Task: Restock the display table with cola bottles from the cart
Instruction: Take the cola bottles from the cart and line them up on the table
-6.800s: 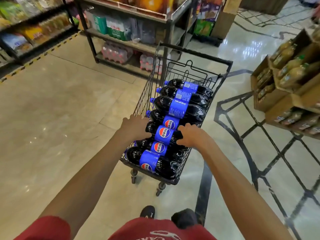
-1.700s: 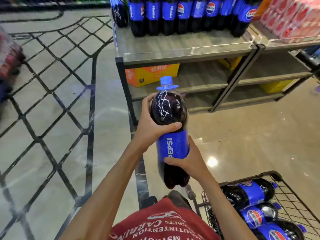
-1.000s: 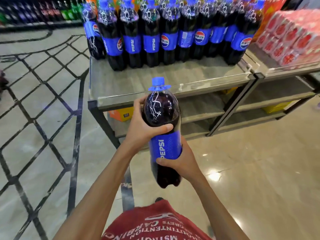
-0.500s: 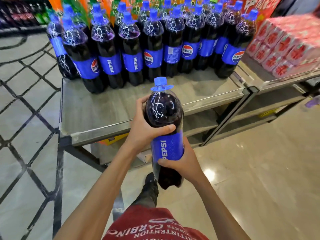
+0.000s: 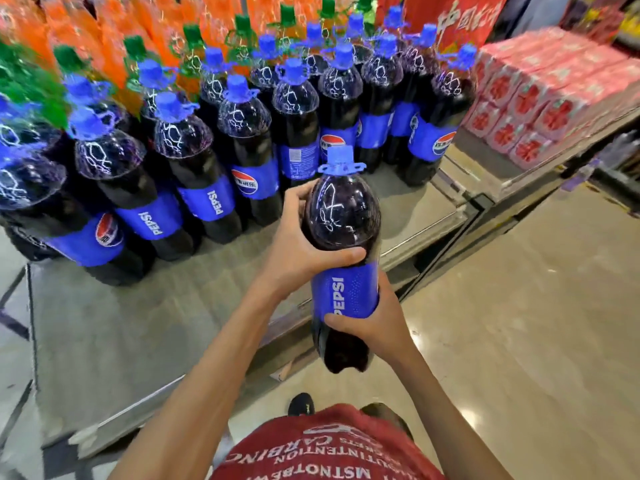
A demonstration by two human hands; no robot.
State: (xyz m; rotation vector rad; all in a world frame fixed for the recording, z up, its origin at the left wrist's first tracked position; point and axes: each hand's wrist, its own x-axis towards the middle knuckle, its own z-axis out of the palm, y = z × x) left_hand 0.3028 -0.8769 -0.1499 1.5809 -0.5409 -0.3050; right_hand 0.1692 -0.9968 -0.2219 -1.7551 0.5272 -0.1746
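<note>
The large dark plastic cola bottle with a blue cap and blue label (image 5: pixel 341 258) is upright in the air in front of the person's chest, carried by both hands. The left hand (image 5: pixel 298 247) grips its rounded shoulder from nine o'clock, fingers (image 5: pixel 298 195) curled round the far side and thumb laid across the near side just above the label. The right hand (image 5: pixel 379 323) grips lower down from four o'clock, wrapped tight round the bottom of the label, with the thumb on the front. The bottle's base hangs over the near right edge of the grey desk (image 5: pixel 138 323), at the line where the desk meets the floor.

From nine to one o'clock of the held bottle, standing cola bottles (image 5: pixel 242 150) of the same kind fill the back of the desk in close rows, caps up. Behind them, from ten to twelve o'clock, stand orange drink bottles with green caps (image 5: pixel 104 39), blurred. At two o'clock, stacked pink cartons (image 5: pixel 540 98) sit on a neighbouring shelf, and a red banner (image 5: pixel 457 22) hangs at one o'clock. The glossy beige floor (image 5: pixel 519 323) spreads from three to five o'clock. At six o'clock are the person's red printed shirt (image 5: pixel 329 448) and a black shoe (image 5: pixel 301 405).
</note>
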